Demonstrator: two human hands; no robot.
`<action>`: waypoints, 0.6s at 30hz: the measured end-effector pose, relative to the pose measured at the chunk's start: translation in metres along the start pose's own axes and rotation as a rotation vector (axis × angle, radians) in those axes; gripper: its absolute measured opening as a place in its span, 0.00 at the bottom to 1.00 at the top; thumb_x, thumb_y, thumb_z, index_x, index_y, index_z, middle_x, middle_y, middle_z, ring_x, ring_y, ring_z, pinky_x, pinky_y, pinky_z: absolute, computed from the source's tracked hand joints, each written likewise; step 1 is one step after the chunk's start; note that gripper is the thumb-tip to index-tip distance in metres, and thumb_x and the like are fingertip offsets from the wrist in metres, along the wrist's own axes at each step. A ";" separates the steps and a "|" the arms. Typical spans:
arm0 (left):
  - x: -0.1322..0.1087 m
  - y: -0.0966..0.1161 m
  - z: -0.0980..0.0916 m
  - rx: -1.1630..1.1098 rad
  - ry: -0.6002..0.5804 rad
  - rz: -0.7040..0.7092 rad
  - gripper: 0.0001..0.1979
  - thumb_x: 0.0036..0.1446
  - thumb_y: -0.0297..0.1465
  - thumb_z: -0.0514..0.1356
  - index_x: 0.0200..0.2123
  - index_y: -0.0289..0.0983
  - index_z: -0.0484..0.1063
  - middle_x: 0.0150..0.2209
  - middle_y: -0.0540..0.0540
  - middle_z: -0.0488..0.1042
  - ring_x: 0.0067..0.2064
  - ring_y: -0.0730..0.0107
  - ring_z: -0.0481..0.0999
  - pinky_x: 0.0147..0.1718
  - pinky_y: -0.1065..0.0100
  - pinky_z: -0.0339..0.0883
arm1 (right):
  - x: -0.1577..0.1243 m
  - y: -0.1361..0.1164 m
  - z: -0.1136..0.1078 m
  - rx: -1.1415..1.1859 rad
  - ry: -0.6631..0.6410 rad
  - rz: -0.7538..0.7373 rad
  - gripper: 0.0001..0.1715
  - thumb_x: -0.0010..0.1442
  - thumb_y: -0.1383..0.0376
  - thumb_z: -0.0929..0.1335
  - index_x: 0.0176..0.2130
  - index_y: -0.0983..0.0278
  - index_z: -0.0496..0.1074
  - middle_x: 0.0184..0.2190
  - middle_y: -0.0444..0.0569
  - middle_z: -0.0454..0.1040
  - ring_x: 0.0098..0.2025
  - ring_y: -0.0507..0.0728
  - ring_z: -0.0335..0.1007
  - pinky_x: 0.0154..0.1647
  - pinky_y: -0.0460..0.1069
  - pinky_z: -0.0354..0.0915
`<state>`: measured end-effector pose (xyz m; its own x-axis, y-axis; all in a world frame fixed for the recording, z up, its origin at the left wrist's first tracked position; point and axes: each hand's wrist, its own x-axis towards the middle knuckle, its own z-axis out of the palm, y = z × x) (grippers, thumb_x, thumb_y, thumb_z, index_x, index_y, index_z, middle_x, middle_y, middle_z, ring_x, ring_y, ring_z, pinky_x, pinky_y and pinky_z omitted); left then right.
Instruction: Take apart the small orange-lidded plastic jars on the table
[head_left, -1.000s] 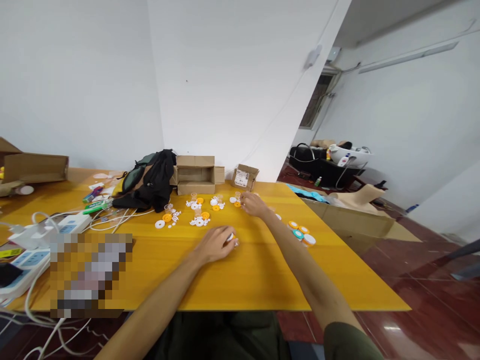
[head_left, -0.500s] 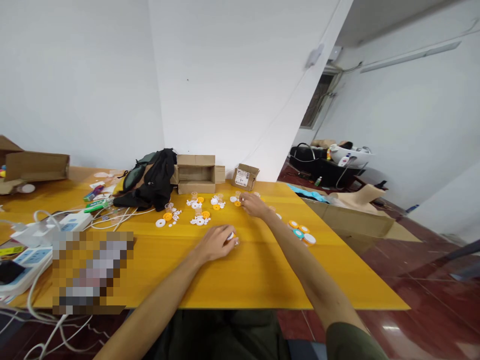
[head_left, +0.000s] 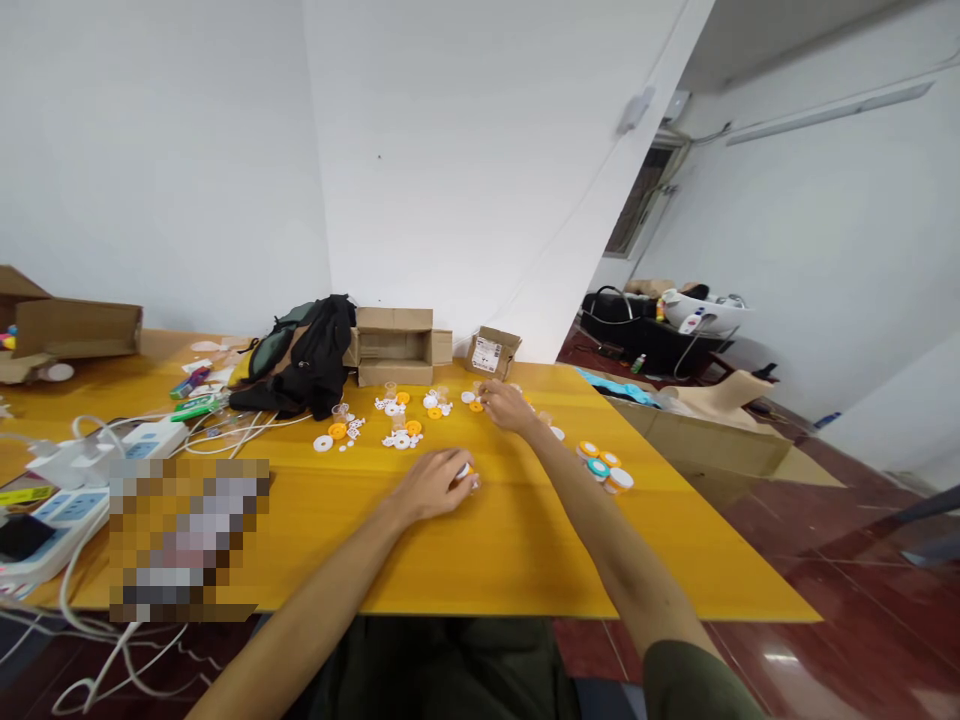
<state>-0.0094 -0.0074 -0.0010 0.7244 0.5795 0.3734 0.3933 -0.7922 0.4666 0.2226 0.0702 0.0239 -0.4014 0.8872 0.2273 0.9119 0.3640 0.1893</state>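
Observation:
Near the middle of the yellow table (head_left: pixel 525 560), my left hand (head_left: pixel 435 484) curls around a small container with white and orange parts (head_left: pixel 465 472). My right hand (head_left: pixel 502 405) reaches farther back, its fingers pinched together among small white and orange pieces; what it grips is too small to tell. An orange disc (head_left: pixel 476 407) and a white disc (head_left: pixel 468 397) lie just left of its fingertips. Clusters of small white parts, discs and clear cups stand to the left, one with a white disc (head_left: pixel 322 443). Right of my right forearm is a group of lidded round containers (head_left: pixel 598 467).
An open cardboard box (head_left: pixel 395 345) and a smaller box (head_left: pixel 492 352) stand against the wall. At the left are a black bag (head_left: pixel 319 360), power strips (head_left: pixel 150 440) with white cables, and a blurred-out object (head_left: pixel 195 540). The table edge runs along the right.
The view has shifted slightly. Both hands keep nearly the same places and poses, with only a slight shift of the right fingers.

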 end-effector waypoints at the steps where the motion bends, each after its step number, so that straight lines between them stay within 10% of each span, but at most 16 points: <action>1: 0.000 0.000 0.000 0.004 -0.004 0.003 0.05 0.62 0.30 0.53 0.37 0.40 0.68 0.32 0.48 0.74 0.35 0.64 0.74 0.38 0.67 0.63 | 0.001 -0.001 0.000 0.002 0.001 -0.004 0.16 0.62 0.75 0.61 0.41 0.68 0.76 0.47 0.59 0.73 0.50 0.61 0.67 0.51 0.54 0.63; 18: 0.000 -0.003 0.001 0.019 0.019 -0.007 0.06 0.62 0.31 0.52 0.38 0.41 0.69 0.32 0.49 0.75 0.34 0.65 0.74 0.37 0.68 0.63 | -0.023 -0.034 -0.021 0.210 0.273 0.183 0.12 0.63 0.73 0.62 0.36 0.63 0.74 0.39 0.54 0.75 0.43 0.60 0.71 0.45 0.53 0.68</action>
<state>-0.0094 -0.0056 -0.0032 0.7110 0.5881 0.3855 0.4089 -0.7918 0.4537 0.1993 0.0320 0.0320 -0.2124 0.8450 0.4908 0.9568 0.2820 -0.0715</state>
